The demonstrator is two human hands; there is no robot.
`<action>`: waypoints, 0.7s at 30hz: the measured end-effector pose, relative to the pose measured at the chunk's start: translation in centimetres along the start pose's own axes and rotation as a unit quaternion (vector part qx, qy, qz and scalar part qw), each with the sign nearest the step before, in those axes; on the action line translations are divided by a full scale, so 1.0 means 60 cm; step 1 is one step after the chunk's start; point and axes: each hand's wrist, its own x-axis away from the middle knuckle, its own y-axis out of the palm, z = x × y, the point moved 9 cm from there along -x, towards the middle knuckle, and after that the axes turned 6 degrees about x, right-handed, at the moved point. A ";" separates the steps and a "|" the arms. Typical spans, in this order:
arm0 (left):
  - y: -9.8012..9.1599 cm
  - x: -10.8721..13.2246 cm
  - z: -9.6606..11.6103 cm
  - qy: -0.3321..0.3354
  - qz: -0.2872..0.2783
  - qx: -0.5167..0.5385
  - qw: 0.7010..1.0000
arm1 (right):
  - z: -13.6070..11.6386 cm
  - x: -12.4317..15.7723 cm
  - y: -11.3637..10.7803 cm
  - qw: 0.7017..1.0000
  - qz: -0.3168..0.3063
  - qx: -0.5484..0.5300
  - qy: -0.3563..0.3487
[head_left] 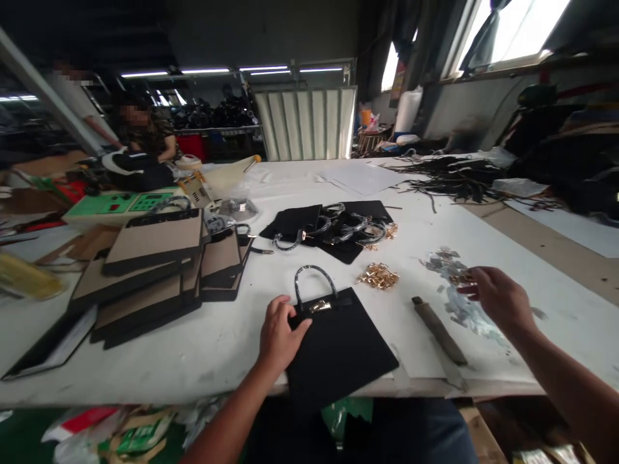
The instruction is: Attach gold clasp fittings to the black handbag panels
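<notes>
A black bag panel with a plastic-wrapped loop handle and a gold clasp lies at the table's front edge, its lower end overhanging. My left hand grips its upper left edge, thumb on top beside the clasp. Over at the right, my right hand hovers at a scatter of small, thin metal pieces, with its fingers pinched together. Something small and gold-brown shows at those fingertips, too blurred to name. Between the hands are a pile of gold hardware and a cloth-wrapped tool.
Stacked brown-and-black panels stand at the left, near a green machine. Further black panels with wrapped handles lie mid-table. Black strips are heaped at the back right. Two people are in the left background.
</notes>
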 end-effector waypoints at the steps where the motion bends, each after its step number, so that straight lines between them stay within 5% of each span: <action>1: -0.002 0.002 0.002 0.006 0.012 0.025 1.000 | -0.030 0.027 0.026 0.995 -0.048 -0.085 0.007; 4: -0.012 0.004 0.002 -0.006 0.058 0.094 0.994 | -0.162 0.145 0.143 0.949 -0.223 -0.222 -0.015; 6: -0.020 0.006 -0.015 -0.086 0.092 0.158 0.979 | -0.246 0.237 0.243 0.891 -0.364 -0.270 -0.021; 10: 0.001 0.033 -0.058 -0.305 0.082 0.407 0.857 | -0.319 0.326 0.375 0.851 -0.428 -0.305 -0.020; 12: 0.013 0.044 -0.058 -0.344 0.021 0.488 0.802 | -0.319 0.337 0.403 0.857 -0.433 -0.277 -0.041; 13: 0.013 0.050 -0.059 -0.351 -0.012 0.490 0.797 | -0.317 0.338 0.408 0.860 -0.435 -0.259 -0.059; 18: -0.006 0.068 -0.090 -0.347 -0.124 0.324 0.871 | -0.316 0.342 0.399 0.855 -0.446 -0.234 -0.125; 21: -0.006 0.066 -0.092 -0.332 -0.125 0.357 0.864 | -0.316 0.343 0.405 0.863 -0.440 -0.222 -0.109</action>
